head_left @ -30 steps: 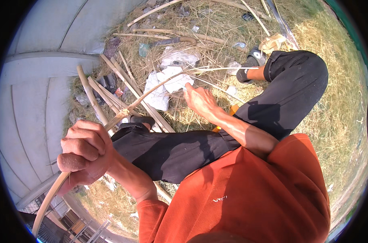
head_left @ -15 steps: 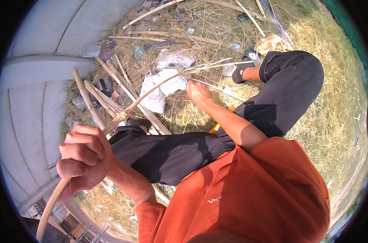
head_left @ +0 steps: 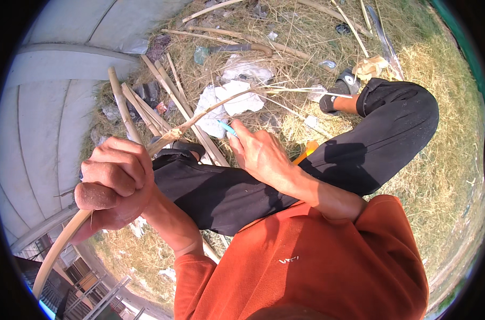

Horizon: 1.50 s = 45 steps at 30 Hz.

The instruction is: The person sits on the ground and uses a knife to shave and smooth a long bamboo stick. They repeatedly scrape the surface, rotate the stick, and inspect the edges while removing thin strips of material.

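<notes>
My left hand [head_left: 114,181] is closed in a fist round a long, bent wooden pole [head_left: 202,114], probably cane or bamboo. The pole's near end curves down at the lower left; its far part runs over the ground and frays into thin pale strips [head_left: 295,89]. My right hand [head_left: 261,152] is closed round a slim light-blue tool [head_left: 227,128]; its kind cannot be made out. That tool sits to the near side of the pole, apart from it. White crumpled sheets [head_left: 237,101] lie beyond the pole.
Several pale poles [head_left: 170,90] lean together at the left near a grey panel wall [head_left: 39,117]. More sticks [head_left: 237,34] and scraps lie on dry grass [head_left: 429,133]. A yellow-orange object [head_left: 307,151] lies by my right leg [head_left: 397,122]. A dark curved pipe [head_left: 239,48] lies farther off.
My right hand has drawn back toward my body with the blue tool, away from the pole's frayed part. My left hand keeps its hold on the pole. The whole view has shifted slightly.
</notes>
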### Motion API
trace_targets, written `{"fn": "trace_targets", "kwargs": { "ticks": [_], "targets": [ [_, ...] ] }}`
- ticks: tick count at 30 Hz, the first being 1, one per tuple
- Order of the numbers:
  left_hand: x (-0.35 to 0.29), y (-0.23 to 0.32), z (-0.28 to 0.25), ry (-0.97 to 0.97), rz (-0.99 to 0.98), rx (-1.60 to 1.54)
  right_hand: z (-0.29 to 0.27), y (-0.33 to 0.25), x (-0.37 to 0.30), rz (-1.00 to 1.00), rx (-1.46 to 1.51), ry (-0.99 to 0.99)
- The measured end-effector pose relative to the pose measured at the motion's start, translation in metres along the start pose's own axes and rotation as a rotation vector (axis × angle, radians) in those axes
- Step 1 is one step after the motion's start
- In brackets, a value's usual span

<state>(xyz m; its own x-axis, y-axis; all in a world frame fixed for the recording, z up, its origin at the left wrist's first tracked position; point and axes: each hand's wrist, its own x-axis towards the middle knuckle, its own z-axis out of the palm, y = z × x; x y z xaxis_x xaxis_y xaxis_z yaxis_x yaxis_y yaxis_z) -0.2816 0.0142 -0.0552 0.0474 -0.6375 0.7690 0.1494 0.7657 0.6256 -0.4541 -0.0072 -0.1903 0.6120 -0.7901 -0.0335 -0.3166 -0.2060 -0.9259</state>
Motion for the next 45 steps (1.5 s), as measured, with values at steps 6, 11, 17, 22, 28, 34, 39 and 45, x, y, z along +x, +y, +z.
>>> {"fn": "trace_targets", "kwargs": {
  "ticks": [6, 11, 17, 22, 28, 34, 39, 45],
  "targets": [
    [-0.001, 0.0, 0.007, -0.061, 0.005, -0.008, -0.001, -0.009, -0.009, -0.13, 0.085, 0.001],
    [0.002, 0.0, 0.005, -0.051, 0.012, 0.002, 0.004, 0.034, 0.014, 0.079, -0.093, -0.063],
    [0.002, 0.001, 0.003, 0.097, -0.022, 0.062, 0.018, 0.032, 0.018, -0.001, 0.036, 0.074],
    [-0.004, 0.005, 0.002, 0.211, -0.032, 0.096, 0.001, -0.029, 0.005, -0.093, 0.123, -0.004],
    [-0.006, 0.005, 0.006, 0.325, -0.024, 0.12, 0.001, -0.031, 0.001, -0.036, 0.044, -0.016],
    [-0.006, 0.003, 0.014, 0.285, 0.024, 0.154, 0.005, -0.025, -0.005, -0.072, 0.013, 0.065],
    [-0.006, 0.0, 0.021, 0.253, 0.025, 0.107, -0.013, -0.056, -0.011, -0.142, 0.057, 0.029],
    [-0.004, -0.001, 0.021, 0.208, 0.033, 0.104, -0.01, -0.028, -0.008, -0.051, -0.038, 0.024]
  ]
}}
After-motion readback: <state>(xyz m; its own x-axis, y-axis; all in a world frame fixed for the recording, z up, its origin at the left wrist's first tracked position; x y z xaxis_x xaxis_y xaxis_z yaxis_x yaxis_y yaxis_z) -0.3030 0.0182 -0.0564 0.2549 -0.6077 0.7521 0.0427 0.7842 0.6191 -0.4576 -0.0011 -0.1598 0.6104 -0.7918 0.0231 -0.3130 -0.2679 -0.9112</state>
